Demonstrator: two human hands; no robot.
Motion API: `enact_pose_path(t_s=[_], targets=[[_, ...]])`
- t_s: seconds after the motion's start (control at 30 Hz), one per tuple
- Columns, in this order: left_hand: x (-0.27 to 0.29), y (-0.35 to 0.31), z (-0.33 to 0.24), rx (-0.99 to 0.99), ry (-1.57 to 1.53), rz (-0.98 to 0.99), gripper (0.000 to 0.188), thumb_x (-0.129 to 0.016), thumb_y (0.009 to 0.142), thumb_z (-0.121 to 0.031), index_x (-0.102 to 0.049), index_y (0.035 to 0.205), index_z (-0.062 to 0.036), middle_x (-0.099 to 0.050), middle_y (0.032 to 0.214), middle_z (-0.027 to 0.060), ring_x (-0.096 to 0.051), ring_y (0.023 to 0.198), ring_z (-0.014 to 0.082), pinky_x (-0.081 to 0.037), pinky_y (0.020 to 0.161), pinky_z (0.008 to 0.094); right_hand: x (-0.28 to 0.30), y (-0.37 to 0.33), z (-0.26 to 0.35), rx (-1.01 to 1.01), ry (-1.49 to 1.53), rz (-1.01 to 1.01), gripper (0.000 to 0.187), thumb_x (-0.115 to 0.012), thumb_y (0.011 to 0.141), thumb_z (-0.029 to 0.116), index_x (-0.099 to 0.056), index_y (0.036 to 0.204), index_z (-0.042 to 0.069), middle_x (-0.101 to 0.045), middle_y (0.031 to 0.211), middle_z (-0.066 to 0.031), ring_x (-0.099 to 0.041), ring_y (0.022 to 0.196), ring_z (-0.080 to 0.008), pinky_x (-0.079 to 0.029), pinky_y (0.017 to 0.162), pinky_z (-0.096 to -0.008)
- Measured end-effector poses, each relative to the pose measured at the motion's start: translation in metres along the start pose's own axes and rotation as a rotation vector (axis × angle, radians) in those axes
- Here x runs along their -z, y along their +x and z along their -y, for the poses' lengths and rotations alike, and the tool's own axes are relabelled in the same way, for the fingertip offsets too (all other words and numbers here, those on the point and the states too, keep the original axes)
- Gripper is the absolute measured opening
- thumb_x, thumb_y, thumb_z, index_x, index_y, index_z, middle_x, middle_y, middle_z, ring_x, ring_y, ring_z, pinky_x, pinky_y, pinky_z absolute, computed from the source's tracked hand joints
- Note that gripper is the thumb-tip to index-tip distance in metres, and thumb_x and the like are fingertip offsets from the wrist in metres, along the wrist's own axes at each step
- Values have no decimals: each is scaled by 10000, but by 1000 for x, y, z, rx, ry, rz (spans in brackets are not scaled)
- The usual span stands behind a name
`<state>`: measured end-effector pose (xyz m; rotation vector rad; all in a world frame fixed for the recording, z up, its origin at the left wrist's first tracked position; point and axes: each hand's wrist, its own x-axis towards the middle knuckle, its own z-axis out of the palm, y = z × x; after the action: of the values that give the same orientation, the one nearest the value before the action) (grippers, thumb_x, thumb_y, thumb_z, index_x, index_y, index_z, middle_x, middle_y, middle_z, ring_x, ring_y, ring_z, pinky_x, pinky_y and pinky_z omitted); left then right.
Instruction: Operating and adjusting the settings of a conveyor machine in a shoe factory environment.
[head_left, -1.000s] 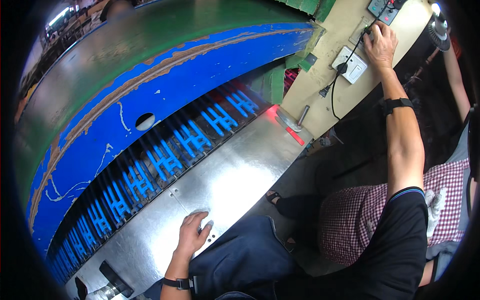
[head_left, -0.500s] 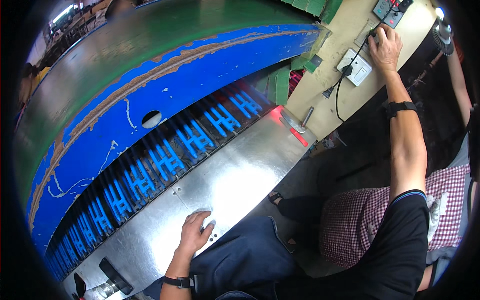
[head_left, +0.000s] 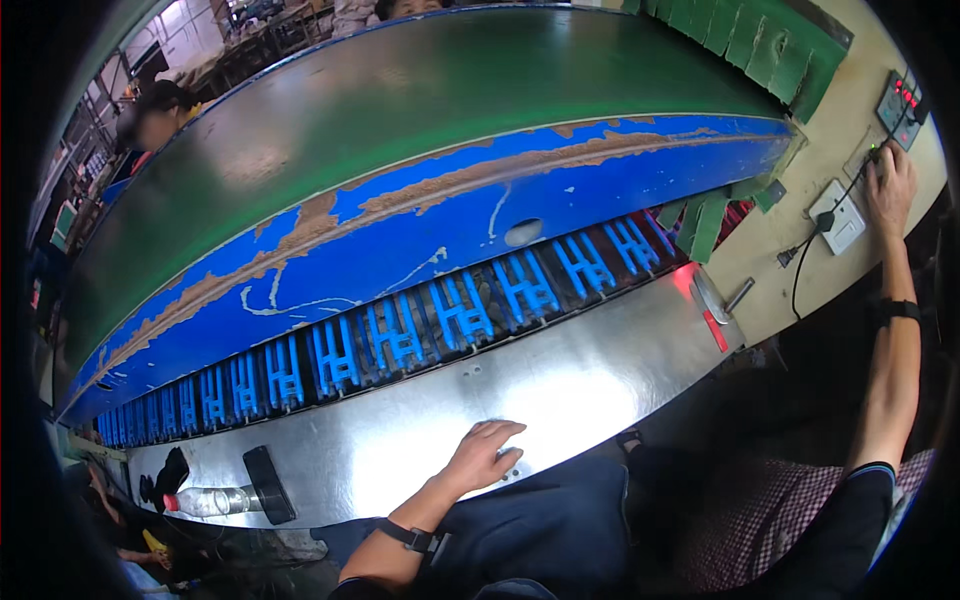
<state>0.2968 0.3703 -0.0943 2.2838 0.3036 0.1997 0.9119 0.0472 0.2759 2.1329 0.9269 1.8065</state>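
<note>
My left hand [head_left: 482, 456] rests on the shiny metal ledge [head_left: 360, 440] near its front edge, fingers stretched out and thumb apart, holding nothing. Far to the right, my right hand [head_left: 891, 192] reaches up to the cream machine panel [head_left: 815, 285]. Its fingertips close round a small dark knob [head_left: 876, 152], partly hidden by the fingers. Just above that is a control box [head_left: 899, 108] with red lights. A white wall socket [head_left: 838, 222] with a black plug in it sits beside my right hand.
A green conveyor belt [head_left: 420, 95] runs behind the blue frame [head_left: 400, 225]. Blue forked bars [head_left: 465, 310] line the slot below. On the ledge lie a clear bottle [head_left: 215, 501], a black phone [head_left: 269, 485] and red-handled scissors [head_left: 714, 325]. People are across the belt and at lower left.
My view has swung left, so everything sits further right and more of the belt and ledge shows. My left hand stays on the ledge; my right hand stays at the knob.
</note>
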Motion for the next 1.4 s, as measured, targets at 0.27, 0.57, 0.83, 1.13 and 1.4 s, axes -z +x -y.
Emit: enact_pose_path(t_s=[0.27,0.57,0.83,1.13,1.4], targets=[[-1,2,1,-12,-43,11,412,-631,909,-243,-585,1277,-65,-621,1247,163,-555,1203,340,-410,1047,438,-5,-1,-1,-17,33,10,387,-660,860,172,-583,1222,59,-568,1285,-109,-541,1153,-333,-441,968,-425],[-6,6,-2,-15,-35,-22,370,-673,882,-227,-625,1215,-71,-647,1206,152,-581,1161,342,-450,999,431,23,7,24,-8,56,-67,308,-701,807,208,-608,1079,98,-595,1177,-66,-555,1076,-318,-447,898,-443],[-6,9,-7,-19,-38,-54,367,-680,864,-218,-634,1195,-65,-648,1183,163,-593,1125,356,-464,972,434,29,11,34,-38,46,-49,250,-710,815,244,-627,1018,123,-593,1153,-31,-542,1078,-296,-431,911,-436],[-8,13,-6,-13,-26,-40,370,-671,871,-231,-632,1199,-63,-648,1189,162,-590,1131,357,-455,982,434,26,8,29,-35,21,-27,245,-699,836,266,-641,1038,141,-597,1171,-28,-540,1088,-293,-427,926,-434],[-9,16,-9,-10,-43,-43,370,-684,864,-220,-631,1193,-60,-651,1192,159,-589,1140,355,-444,1000,434,12,4,21,-24,-14,-30,280,-704,825,269,-643,1077,162,-600,1207,-15,-546,1105,-290,-432,929,-437]])
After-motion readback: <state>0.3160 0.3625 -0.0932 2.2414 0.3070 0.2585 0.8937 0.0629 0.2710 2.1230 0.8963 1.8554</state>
